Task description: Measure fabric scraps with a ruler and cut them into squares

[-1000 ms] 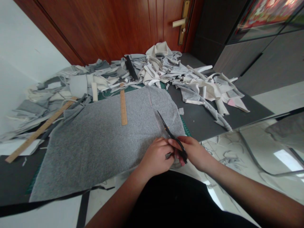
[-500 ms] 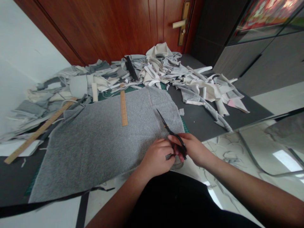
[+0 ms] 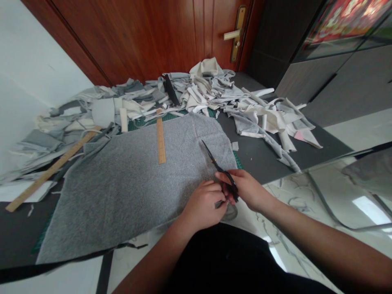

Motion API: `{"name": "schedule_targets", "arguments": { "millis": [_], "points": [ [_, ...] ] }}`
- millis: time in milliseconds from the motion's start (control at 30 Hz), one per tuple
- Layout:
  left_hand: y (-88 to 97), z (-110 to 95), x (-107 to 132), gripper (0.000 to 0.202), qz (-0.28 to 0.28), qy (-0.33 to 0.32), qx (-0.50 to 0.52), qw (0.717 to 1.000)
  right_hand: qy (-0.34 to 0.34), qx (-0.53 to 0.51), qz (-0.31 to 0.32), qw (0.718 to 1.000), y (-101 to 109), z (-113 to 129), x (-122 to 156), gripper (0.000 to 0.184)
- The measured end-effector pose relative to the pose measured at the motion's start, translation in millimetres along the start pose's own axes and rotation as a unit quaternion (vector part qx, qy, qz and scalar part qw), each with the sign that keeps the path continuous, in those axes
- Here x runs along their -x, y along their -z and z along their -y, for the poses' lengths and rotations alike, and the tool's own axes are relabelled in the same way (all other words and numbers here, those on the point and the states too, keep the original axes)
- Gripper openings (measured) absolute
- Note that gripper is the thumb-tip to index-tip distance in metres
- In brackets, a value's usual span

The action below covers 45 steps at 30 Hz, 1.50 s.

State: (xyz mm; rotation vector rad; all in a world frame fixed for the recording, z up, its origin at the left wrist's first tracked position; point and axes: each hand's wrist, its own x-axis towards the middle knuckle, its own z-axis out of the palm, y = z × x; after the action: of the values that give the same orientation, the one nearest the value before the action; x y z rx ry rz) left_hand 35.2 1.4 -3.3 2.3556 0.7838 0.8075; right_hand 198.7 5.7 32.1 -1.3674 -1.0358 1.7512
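Note:
A large piece of grey fabric (image 3: 122, 188) lies flat over a green cutting mat (image 3: 239, 161), its near edge hanging at the table's front. My right hand (image 3: 240, 185) is closed on black scissors (image 3: 214, 160), whose blades point away over the fabric's right part, looking closed. A faint pale line runs on the cloth ahead of the tips. Close beside it, my left hand (image 3: 206, 204) pinches the fabric's near edge, fingers and thumb together. What lies between the two hands is partly hidden. A short wooden ruler (image 3: 161, 141) rests on the fabric.
A long wooden ruler (image 3: 50, 171) lies at the left. Heaped grey and cream fabric scraps (image 3: 202, 87) line the back of the dark table (image 3: 254, 151). Behind stands a brown wooden door (image 3: 137, 41); a grey cabinet (image 3: 346, 81) is at the right.
The scissors and my right hand have shifted very slightly left. My left hand keeps its pinch; the fabric and rulers lie as before, with a small shift of the camera view.

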Motion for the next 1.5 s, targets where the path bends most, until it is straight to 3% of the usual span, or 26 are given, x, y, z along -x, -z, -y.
{"name": "schedule_targets", "arguments": {
  "millis": [1167,1500],
  "points": [
    [-2.2,0,3,0.014,-0.033,0.005,0.023,0.999,0.002,0.064,-0.013,0.998,1,7,-27,0.057],
    [-0.9,0,3,0.015,-0.036,0.015,0.017,0.999,0.003,0.061,-0.006,0.998,4,5,-42,0.044]
  ]
}}
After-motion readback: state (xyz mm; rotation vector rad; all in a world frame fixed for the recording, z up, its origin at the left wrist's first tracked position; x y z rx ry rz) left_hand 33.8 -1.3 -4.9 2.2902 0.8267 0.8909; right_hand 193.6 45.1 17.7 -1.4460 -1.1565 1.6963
